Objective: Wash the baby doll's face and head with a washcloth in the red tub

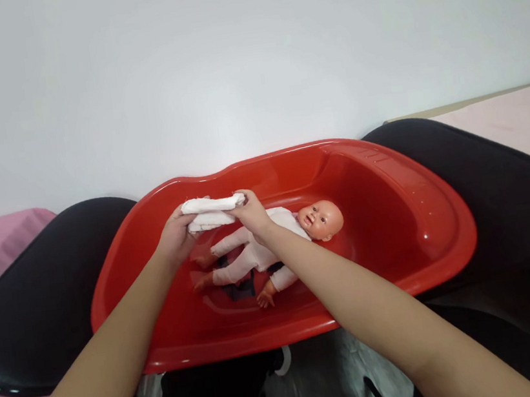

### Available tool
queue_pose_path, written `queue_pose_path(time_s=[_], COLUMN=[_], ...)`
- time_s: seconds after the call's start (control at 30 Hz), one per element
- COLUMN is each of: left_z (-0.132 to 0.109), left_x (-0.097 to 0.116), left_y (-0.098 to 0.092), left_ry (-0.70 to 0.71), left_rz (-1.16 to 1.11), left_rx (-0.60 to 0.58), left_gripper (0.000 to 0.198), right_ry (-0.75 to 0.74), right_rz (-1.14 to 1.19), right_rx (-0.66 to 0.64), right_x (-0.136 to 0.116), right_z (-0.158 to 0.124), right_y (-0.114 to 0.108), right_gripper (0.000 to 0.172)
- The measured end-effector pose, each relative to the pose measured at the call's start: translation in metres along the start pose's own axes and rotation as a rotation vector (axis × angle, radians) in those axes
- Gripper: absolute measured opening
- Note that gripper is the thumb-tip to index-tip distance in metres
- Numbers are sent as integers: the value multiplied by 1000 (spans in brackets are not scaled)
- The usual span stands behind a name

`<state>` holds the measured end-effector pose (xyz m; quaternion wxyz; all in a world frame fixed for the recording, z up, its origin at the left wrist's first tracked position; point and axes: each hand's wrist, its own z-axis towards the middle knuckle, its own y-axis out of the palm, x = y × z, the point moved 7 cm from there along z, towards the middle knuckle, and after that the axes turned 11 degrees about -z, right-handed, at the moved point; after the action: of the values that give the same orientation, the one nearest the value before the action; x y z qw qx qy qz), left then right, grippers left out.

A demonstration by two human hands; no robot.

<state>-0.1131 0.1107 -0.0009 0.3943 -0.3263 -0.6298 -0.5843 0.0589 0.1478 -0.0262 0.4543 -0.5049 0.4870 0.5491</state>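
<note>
- Over the far side of the tub, beyond the doll's feet, a folded white cloth (212, 204) is held up between two hands, its layers parting slightly at the near side.
- The left hand (175, 236) pinches the cloth's left end; the right hand (254, 216) pinches its right end, close by the doll's middle.
- The step in hand appears to be handling or folding the cloth; the next move seems to call for an even grip at both ends and care around the doll just below.
- The doll (264, 258) lies on its back in pale clothing, head toward the right, legs toward the left; whether the right hand touches it, I cannot tell.
- Around it curves the red tub (371, 230), set between a black rounded seat (48, 298) on the left and another black seat (478, 183) on the right.
- Outermost are a pink cover (3, 249), a pale pink surface (518, 119) and the plain wall (228, 66).
</note>
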Motion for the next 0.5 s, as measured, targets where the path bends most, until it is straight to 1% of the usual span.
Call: queue_pose_path(time_s=[0.1, 0.2, 0.3, 0.37, 0.43, 0.5], left_z=[1, 0, 0, 0, 0, 0], left_x=[-2, -7, -8, -7, -5, -3], left_y=[1, 7, 5, 2, -1, 0], left_ry=[-21, -84, -98, -77, -59, -60], left_rz=[13, 9, 1, 7, 24, 44], left_rx=[-22, -77, -56, -23, -8, -14], left_gripper=[33, 42, 45, 45, 44, 45], right_ry=[-10, -44, -49, -29, 0, 27], right_rz=[-59, -87, -160, -240, -308, -352], right_rx=[-48, -38, -20, -14, 30, 119], right_x=[2, 1, 1, 1, 2, 2], right_z=[2, 4, 3, 2, 1, 1], right_y=[1, 0, -1, 0, -4, -11], right_gripper=[47, 54, 56, 59, 65, 70])
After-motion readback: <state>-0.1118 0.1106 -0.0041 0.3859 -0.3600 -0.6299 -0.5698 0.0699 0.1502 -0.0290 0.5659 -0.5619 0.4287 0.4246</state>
